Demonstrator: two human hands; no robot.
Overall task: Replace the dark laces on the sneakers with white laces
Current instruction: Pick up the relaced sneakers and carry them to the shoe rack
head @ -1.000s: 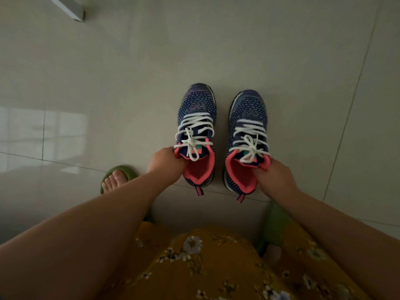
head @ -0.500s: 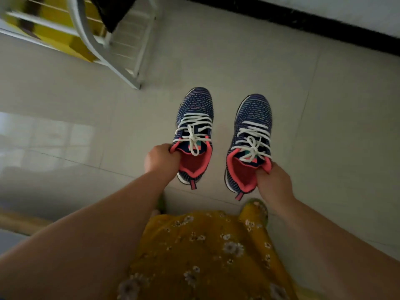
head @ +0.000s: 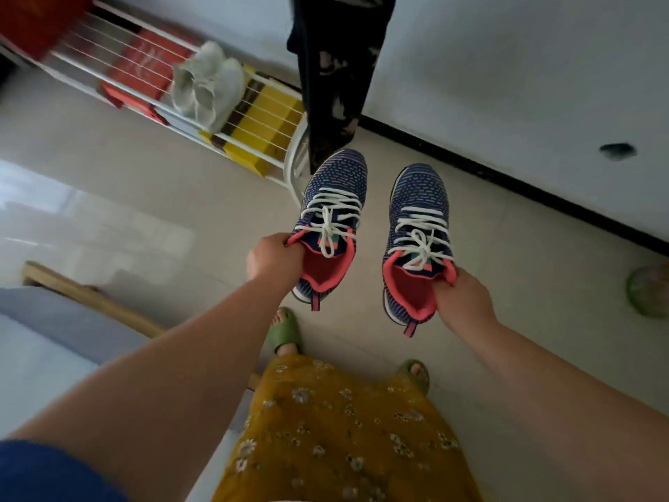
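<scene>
both sneakers hang in the air above the tiled floor [head: 506,269], toes toward a white shoe rack [head: 231,114]. the left hand [head: 273,260] pinches the left sneaker [head: 335,197] by its pink collar, and the right hand [head: 461,297] grips the right sneaker [head: 420,201] the same way. white laces [head: 331,221] are tied on both. the knit uppers look soft and light, so the padded collar seems a sound hold; the loose bows could snag.

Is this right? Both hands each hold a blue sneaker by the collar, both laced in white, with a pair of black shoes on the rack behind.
One thing is off: the head view shows the pair of shoes on the rack is white, not black. The left hand and right hand each hold a white-laced blue sneaker by the collar.
</scene>
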